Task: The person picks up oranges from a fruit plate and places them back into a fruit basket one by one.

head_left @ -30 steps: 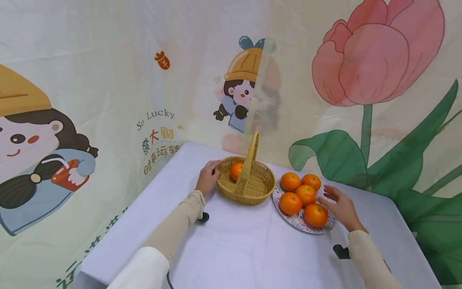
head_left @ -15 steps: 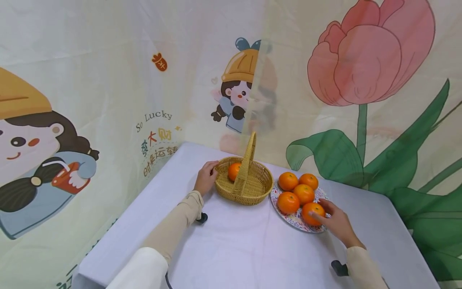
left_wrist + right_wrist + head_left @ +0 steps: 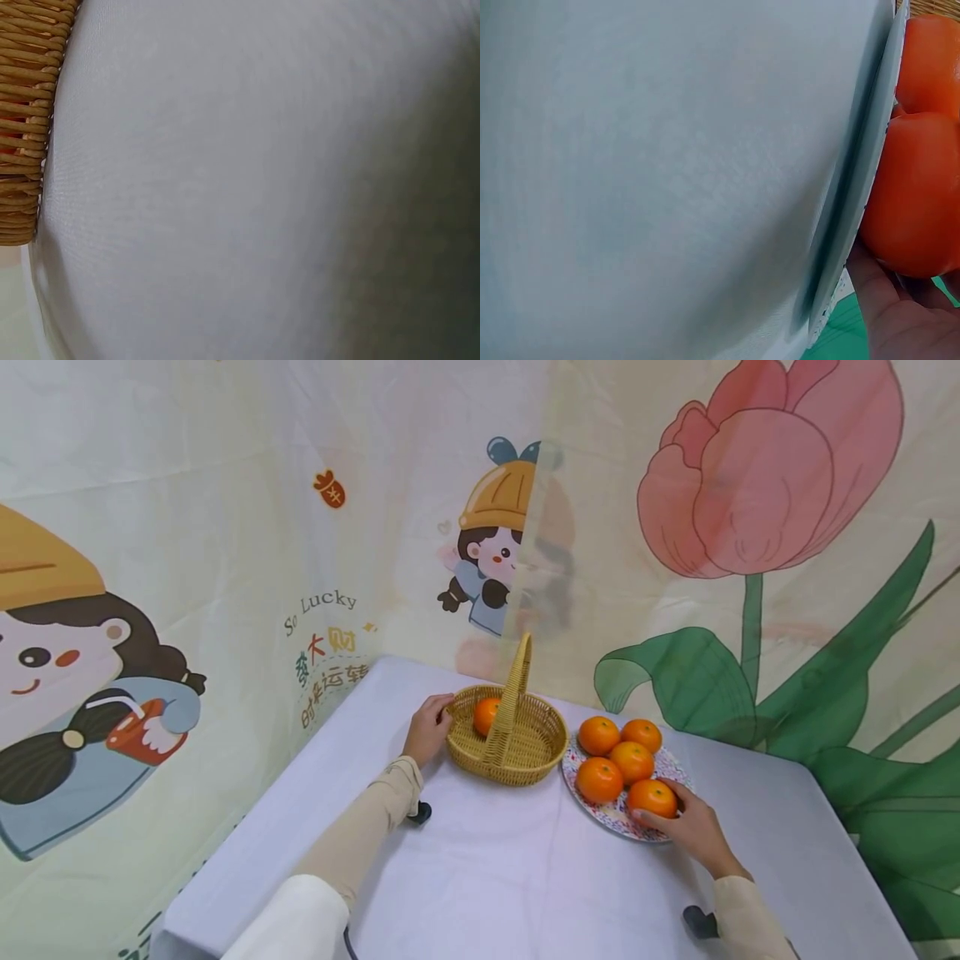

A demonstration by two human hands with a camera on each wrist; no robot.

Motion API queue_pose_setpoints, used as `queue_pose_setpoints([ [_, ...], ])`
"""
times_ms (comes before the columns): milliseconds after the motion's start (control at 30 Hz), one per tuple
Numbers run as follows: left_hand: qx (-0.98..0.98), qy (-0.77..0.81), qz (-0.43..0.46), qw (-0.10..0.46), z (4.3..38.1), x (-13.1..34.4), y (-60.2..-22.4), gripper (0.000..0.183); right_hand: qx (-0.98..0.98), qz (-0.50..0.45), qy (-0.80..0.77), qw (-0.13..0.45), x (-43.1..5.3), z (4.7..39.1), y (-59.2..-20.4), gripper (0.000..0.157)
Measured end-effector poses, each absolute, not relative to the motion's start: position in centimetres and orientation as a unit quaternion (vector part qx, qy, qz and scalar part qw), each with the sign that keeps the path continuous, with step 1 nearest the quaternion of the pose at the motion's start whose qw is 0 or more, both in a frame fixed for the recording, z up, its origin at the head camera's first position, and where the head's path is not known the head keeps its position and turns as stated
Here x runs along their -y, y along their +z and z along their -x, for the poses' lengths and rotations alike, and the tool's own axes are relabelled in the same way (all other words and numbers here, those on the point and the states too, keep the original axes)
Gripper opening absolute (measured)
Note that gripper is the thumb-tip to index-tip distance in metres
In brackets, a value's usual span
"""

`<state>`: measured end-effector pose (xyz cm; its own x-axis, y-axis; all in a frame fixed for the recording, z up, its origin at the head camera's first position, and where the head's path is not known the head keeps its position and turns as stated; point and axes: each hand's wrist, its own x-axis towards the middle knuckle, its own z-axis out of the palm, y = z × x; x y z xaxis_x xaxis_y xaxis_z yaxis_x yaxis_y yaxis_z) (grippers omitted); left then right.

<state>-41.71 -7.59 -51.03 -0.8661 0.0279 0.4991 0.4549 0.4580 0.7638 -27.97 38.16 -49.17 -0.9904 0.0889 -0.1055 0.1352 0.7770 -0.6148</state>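
My right hand [image 3: 697,831] curls its thumb and fingers round an orange [image 3: 652,797] at the near right of a patterned plate [image 3: 592,806]. In the right wrist view, that orange [image 3: 915,195] sits beside the plate's raised rim, with the fingers [image 3: 900,315] against its lower side. Several other oranges [image 3: 600,780] share the plate. To the left stands a wicker basket [image 3: 536,739] with a tall handle and one orange [image 3: 487,716] inside. My left hand [image 3: 429,727] holds the basket's left rim; its fingers are partly hidden.
A white cloth covers the table [image 3: 480,860]. Printed curtains [image 3: 585,527] rise behind and to the left of it. A black strap piece [image 3: 701,922] hangs by the right wrist, another black piece [image 3: 422,813] by the left.
The right hand has moved from the plate's right side down to the nearest orange and closed its fingers round it. The left hand stays on the basket; the view has shifted slightly.
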Motion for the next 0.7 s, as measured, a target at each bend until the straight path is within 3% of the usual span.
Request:
queue_pose_setpoints([
  [700,0.822,-0.508,0.144,0.213,42.2,7.8,-51.7,0.036,-0.928,-0.039,-0.37,-0.014,-37.0,27.9,-46.2,0.104],
])
